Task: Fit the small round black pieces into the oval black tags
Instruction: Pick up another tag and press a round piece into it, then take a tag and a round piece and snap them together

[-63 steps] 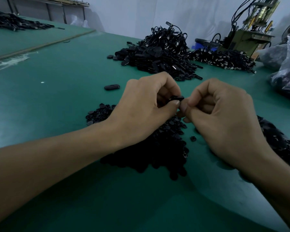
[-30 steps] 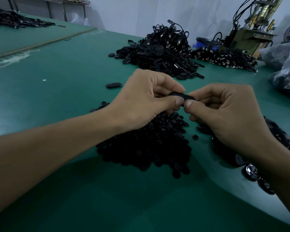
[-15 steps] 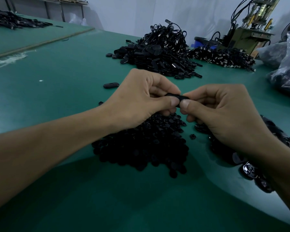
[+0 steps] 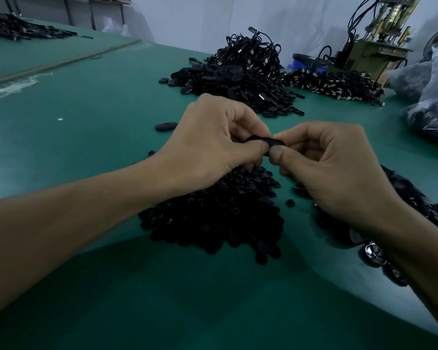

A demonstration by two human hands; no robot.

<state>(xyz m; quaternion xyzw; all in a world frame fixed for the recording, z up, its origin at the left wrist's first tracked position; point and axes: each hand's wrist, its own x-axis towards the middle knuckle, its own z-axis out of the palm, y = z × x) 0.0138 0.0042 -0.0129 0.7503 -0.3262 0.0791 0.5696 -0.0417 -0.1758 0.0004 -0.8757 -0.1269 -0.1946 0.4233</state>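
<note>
Though little has moved lately, our left hand [image 4: 213,142] and right hand [image 4: 334,170] still pinch the oval tag [image 4: 264,141] above the pile of round pieces [image 4: 213,218], thumbs together, probably seating one unseen.

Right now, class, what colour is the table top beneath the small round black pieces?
Teal green: the flat table top shows best in the head view.

On my screen I see two bare arms. The left forearm [image 4: 74,218] is uncovered from the edge of my view to the wrist, and the right forearm [image 4: 420,253] likewise. The left grip [image 4: 213,147] is a bare hand with creased knuckles. The right grip [image 4: 339,170] is bare as well, its thumbnail [image 4: 276,154] cut short and rounded.
</note>
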